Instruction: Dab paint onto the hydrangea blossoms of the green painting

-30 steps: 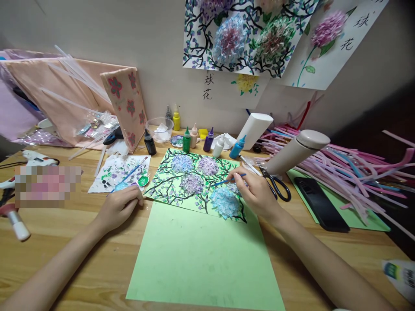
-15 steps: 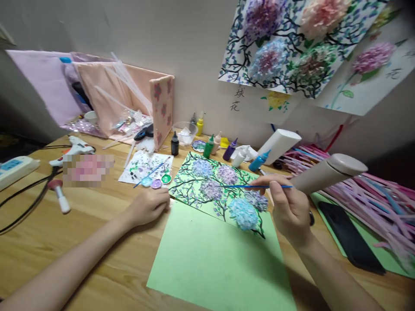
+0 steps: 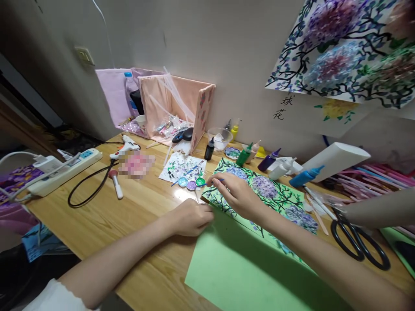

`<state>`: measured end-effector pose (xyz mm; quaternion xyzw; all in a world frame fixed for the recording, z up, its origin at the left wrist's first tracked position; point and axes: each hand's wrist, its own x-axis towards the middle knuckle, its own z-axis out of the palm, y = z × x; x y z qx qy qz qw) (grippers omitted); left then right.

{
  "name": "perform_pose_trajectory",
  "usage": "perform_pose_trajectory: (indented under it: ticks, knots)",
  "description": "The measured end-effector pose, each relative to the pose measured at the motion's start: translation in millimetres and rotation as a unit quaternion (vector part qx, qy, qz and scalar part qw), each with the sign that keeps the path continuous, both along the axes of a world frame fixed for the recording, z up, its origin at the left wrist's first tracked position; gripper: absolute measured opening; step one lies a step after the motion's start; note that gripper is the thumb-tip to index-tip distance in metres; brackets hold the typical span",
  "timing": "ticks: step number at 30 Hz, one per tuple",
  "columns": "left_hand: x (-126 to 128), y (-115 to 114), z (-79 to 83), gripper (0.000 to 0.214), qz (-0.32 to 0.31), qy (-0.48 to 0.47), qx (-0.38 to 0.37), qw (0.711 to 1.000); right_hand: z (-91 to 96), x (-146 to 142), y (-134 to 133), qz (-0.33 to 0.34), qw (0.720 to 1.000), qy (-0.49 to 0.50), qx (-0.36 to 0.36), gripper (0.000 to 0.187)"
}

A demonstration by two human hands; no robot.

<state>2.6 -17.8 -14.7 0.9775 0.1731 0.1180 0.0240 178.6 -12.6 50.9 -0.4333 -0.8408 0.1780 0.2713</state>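
Observation:
My right hand (image 3: pixel 238 193) pinches a blue paintbrush (image 3: pixel 221 179), its tip end beside the green well of a small paint palette (image 3: pixel 192 185) with blue, purple and green paint. Under that hand lies a green painting (image 3: pixel 227 166) with black branches and textured purple and blue flowers, partly covered by my forearm. My left hand (image 3: pixel 192 217) rests curled at the left edge of a plain green sheet (image 3: pixel 240 263); the inside of its fingers is hidden. A second brush (image 3: pixel 188 173) lies across the paint-spotted white paper (image 3: pixel 171 166) behind the palette.
Paint bottles, among them a black one (image 3: pixel 209 149) and a blue one (image 3: pixel 306 176), line the back. Black-handled scissors (image 3: pixel 359 237) lie at right. A glue gun (image 3: pixel 125 147) and power strip (image 3: pixel 65 172) sit left. A peach fabric box (image 3: pixel 205 114) stands behind.
My right hand has moved left with the paintbrush, from above the painted flowers to the palette. The view has turned left, and the scissors have come into sight.

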Motion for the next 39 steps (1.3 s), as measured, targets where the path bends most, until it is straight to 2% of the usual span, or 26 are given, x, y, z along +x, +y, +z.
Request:
perform_pose_trajectory:
  ticks: [3, 7, 11, 13, 16, 17, 19, 23, 28, 39]
  knots:
    - [-1, 1, 0.1, 0.01, 0.004, 0.01, 0.006, 1.0, -0.3, 0, 0, 0.002, 1.0, 0.009, 0.002, 0.029]
    - [-2, 2, 0.1, 0.01, 0.007, 0.014, 0.002, 1.0, 8.7, 7, -8, -0.006, 0.999, 0.044, 0.023, 0.027]
    - [-3, 4, 1.9, 0.017, 0.012, 0.007, -0.014, 1.0, 18.3, 41, -24, -0.064, 0.991, 0.101, 0.056, 0.019]
    - [-3, 5, 2.2, 0.021, 0.013, -0.001, -0.026, 1.0, 16.4, 68, -35, -0.134, 0.977, 0.15, 0.075, 0.012]
    - [-1, 6, 0.7, 0.022, 0.014, 0.001, -0.049, 0.999, 3.4, 111, -50, -0.251, 0.919, 0.255, 0.166, 0.011]
    - [0, 6, -0.1, 0.022, 0.013, 0.007, -0.057, 0.998, -2.5, 124, -55, -0.276, 0.902, 0.274, 0.186, 0.014]
    - [3, 6, -1.5, 0.023, 0.013, 0.011, -0.076, 0.997, -14.6, 143, -63, -0.305, 0.892, 0.279, 0.185, 0.019]
    - [5, 8, -2.1, 0.025, 0.021, -0.018, -0.121, 0.992, -32.4, 160, -74, -0.32, 0.907, 0.23, 0.147, 0.027]
    - [-1, 13, -3.2, 0.027, 0.039, -0.06, -0.127, 0.989, -38.7, 160, -78, -0.283, 0.94, 0.15, 0.116, 0.029]
    - [-1, 14, -2.5, 0.027, 0.045, -0.069, -0.13, 0.988, -43.4, 162, -74, -0.295, 0.942, 0.125, 0.102, 0.03]
